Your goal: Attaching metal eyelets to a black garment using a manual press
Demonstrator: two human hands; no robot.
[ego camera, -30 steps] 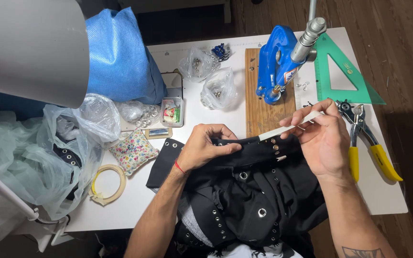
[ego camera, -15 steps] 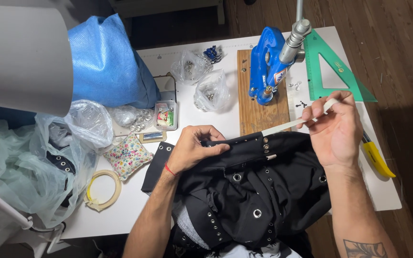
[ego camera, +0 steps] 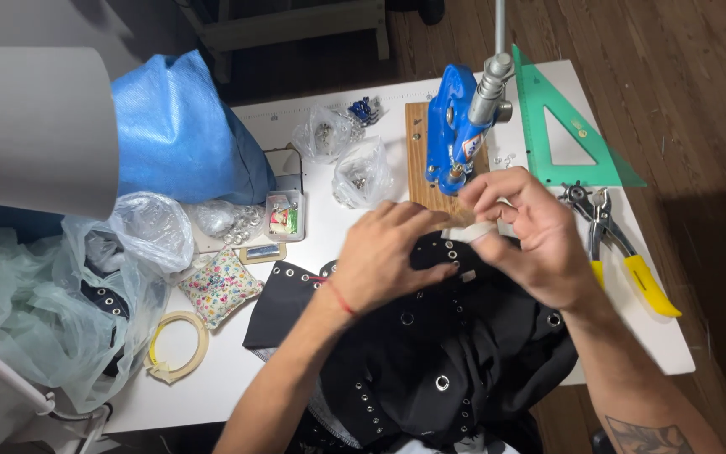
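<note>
A black garment studded with metal eyelets lies on the white table in front of me. My left hand rests over its upper edge, fingers reaching toward my right hand. My right hand pinches a short pale strip just above the garment's edge, and the fingertips of both hands meet at it. A blue hand press on a wooden board stands just behind my hands.
Pliers with yellow handles and a green set square lie to the right. Clear bags of metal parts, a blue bag, a floral pincushion, a tape roll and crumpled plastic crowd the left side.
My right hand came back in from the right with the strip, which had been stretched along the garment edge. My left hand lifted toward it, and both now meet at the strip.
</note>
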